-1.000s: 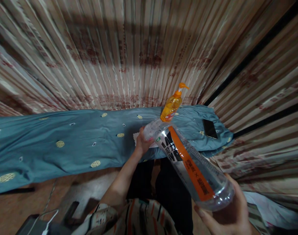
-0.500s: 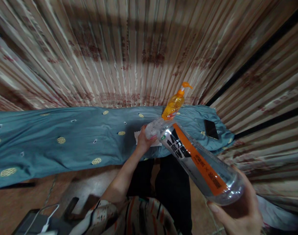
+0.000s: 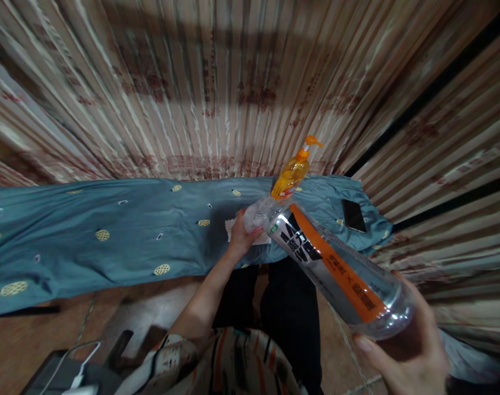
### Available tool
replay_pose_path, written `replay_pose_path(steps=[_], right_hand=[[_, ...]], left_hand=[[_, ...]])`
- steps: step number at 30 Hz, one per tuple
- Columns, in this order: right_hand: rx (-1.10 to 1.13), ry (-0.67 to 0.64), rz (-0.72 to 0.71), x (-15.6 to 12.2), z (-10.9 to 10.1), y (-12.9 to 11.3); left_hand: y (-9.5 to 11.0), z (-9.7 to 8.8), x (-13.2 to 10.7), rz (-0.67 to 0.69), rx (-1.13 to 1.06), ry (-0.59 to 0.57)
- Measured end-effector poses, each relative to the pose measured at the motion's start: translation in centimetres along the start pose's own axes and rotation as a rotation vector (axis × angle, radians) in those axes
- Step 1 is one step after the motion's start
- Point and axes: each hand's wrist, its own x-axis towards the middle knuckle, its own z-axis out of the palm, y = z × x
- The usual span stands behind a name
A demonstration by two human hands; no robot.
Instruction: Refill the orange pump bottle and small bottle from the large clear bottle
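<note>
A large clear plastic bottle [image 3: 328, 263] with an orange and silver label lies slantwise in the air between my two hands. Its broad base rests in my right hand [image 3: 416, 348], with the thumb below and the fingers curled around the far side. My left hand [image 3: 244, 233] grips the narrower clear end, where a bit of pink shows; the cap area is mostly hidden by the fingers. Beneath the left hand, a white paper with a scalloped edge [image 3: 230, 226] lies on the cloth. Just beyond the bottle stands an orange pump bottle [image 3: 290, 178] of yellow liquid.
Blue-green patterned cloth [image 3: 130, 219] covers the long narrow surface ahead. A black phone [image 3: 354, 215] lies near its right end. Pleated curtains [image 3: 192, 82] hang behind and to the right. At the lower left, a white cable [image 3: 85, 359] rests over a dark object.
The base of the large bottle and my right hand have shifted slightly right. My left hand keeps its grip at about the same place.
</note>
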Motion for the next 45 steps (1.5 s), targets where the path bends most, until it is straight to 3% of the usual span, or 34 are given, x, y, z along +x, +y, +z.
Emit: replay_pose_path(steps=[13,23,32,38,45], right_hand=[[-0.054,-0.063,-0.043,-0.5,-0.8,0.3],[-0.079,-0.047,-0.098,-0.2,-0.5,-0.3],[-0.045,0.028,0.039,-0.8,0.6,-1.7],[-0.053,-0.022,-0.054,-0.5,0.2,-1.1],[-0.048,0.033,0.103,-0.9,0.8,-2.3]], left_hand=[[-1.2,0.4,0.1,0.081,-0.058,0.001],[-1.2,0.5,0.1,0.054,-0.061,0.01],[-0.8,0.3,0.0,0.055,-0.021,0.009],[-0.9,0.2,0.1,0.046,-0.02,-0.01],[-0.6,0.3,0.1,0.04,0.006,0.008]])
